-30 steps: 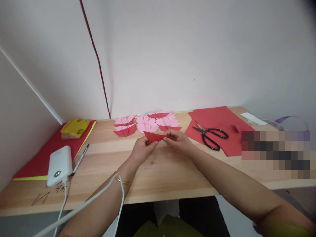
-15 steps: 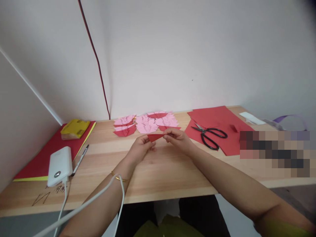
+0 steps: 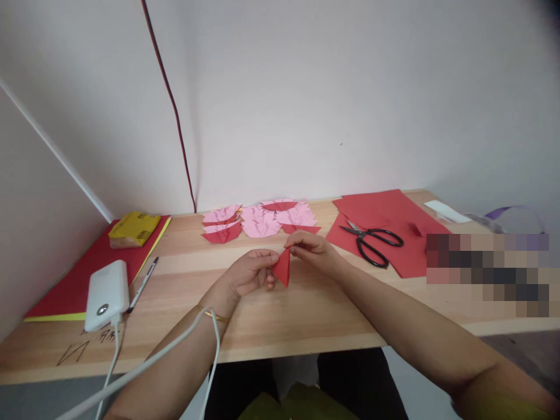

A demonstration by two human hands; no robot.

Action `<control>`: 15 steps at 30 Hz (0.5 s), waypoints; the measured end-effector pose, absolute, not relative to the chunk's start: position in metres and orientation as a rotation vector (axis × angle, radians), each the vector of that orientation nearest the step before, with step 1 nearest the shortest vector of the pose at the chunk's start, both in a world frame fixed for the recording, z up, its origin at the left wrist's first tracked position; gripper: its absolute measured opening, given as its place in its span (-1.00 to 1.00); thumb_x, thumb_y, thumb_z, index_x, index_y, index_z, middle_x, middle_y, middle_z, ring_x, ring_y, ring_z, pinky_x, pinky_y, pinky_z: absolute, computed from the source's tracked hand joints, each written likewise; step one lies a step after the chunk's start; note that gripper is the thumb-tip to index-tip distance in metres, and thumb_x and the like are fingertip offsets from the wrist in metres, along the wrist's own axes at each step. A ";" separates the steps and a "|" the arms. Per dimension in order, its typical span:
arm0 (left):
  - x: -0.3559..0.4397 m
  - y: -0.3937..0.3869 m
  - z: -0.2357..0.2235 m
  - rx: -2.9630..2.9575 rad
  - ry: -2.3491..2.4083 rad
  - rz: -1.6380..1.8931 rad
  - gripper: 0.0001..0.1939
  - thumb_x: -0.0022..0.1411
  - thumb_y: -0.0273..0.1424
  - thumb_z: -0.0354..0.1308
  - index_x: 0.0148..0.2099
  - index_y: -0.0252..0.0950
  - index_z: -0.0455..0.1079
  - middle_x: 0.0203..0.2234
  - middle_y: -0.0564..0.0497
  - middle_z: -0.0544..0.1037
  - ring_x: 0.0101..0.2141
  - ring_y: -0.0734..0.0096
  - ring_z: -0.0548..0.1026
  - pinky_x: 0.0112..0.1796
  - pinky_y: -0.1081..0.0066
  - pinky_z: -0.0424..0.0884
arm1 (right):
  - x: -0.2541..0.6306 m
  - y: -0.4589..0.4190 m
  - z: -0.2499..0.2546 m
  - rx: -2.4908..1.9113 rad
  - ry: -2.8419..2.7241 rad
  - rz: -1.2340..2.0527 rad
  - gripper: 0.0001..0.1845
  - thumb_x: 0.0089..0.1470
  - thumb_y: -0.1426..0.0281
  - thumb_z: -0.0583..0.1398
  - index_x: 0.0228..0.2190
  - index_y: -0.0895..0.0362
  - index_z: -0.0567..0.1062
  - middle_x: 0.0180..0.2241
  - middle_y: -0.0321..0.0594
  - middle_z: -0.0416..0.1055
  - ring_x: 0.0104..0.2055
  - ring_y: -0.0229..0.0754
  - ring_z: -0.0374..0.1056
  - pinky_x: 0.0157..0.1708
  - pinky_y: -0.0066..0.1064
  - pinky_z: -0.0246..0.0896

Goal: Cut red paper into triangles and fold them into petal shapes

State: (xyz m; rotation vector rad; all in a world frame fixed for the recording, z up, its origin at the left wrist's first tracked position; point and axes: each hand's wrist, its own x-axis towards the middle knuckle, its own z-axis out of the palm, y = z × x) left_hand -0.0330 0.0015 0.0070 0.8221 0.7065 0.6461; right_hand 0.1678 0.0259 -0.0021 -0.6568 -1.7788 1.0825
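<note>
A small folded piece of red paper [image 3: 283, 269], roughly triangular with one point hanging down, is held above the tabletop between my two hands. My left hand [image 3: 258, 269] pinches its left side between thumb and fingers. At its upper corner, my right hand [image 3: 311, 249] grips it with the fingertips. Just beyond my hands lie folded pink paper pieces [image 3: 261, 224] in overlapping groups, with red folded pieces [image 3: 222, 233] among them. Black-handled scissors [image 3: 371, 242] rest with their blades apart on red paper sheets [image 3: 394, 204] to the right.
On the left, a yellow-wrapped packet [image 3: 135, 229] lies on red and yellow sheets [image 3: 79, 280]. A white power bank [image 3: 107, 294] overlaps them; its cable runs past my left forearm. Beside it lies a pen [image 3: 143, 284]. A white strip [image 3: 448, 211] is at the back right.
The red paper has turned from lying level to pointing downward. My left hand has shifted slightly lower, and both hands still hold the paper.
</note>
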 end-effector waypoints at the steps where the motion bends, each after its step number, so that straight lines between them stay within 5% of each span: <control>1: -0.032 0.002 0.006 0.852 0.735 0.683 -0.77 0.01 -0.31 0.27 -0.43 -0.38 0.34 -0.69 0.08 0.36 -0.68 0.59 0.28 -0.61 0.52 0.23 | 0.168 0.027 -0.003 -0.679 -1.747 1.118 -0.79 0.09 0.29 0.18 -0.21 0.08 0.45 -0.35 -0.24 0.36 -0.32 -0.27 0.29 -0.29 -0.40 0.22; 4: -0.028 0.004 -0.001 0.995 0.849 0.835 -0.74 -0.01 -0.28 0.28 -0.40 -0.38 0.38 -0.63 0.06 0.40 -0.62 0.58 0.32 -0.54 0.52 0.24 | 0.168 0.030 -0.006 -0.789 -1.626 1.202 -0.69 0.11 0.21 0.14 -0.13 0.09 0.40 -0.37 -0.26 0.35 -0.40 -0.31 0.26 -0.33 -0.41 0.23; 8: -0.024 0.007 -0.007 1.256 1.104 1.002 -0.72 0.04 -0.21 0.21 -0.43 -0.36 0.37 -0.66 0.10 0.36 -0.60 0.57 0.28 -0.53 0.53 0.18 | 0.167 0.029 -0.005 -0.900 -1.620 1.274 -0.66 0.12 0.11 0.09 -0.34 0.15 0.42 -0.44 -0.27 0.35 -0.45 -0.33 0.25 -0.40 -0.45 0.20; 15: -0.023 0.002 0.003 1.695 1.305 1.001 -0.75 0.11 -0.24 0.10 -0.44 -0.33 0.39 -0.57 0.07 0.41 -0.49 0.48 0.31 -0.42 0.48 0.24 | 0.161 0.022 -0.003 -0.905 -1.720 1.241 -0.72 0.06 0.18 0.18 -0.39 0.17 0.42 -0.49 -0.31 0.31 -0.49 -0.34 0.19 -0.48 -0.49 0.10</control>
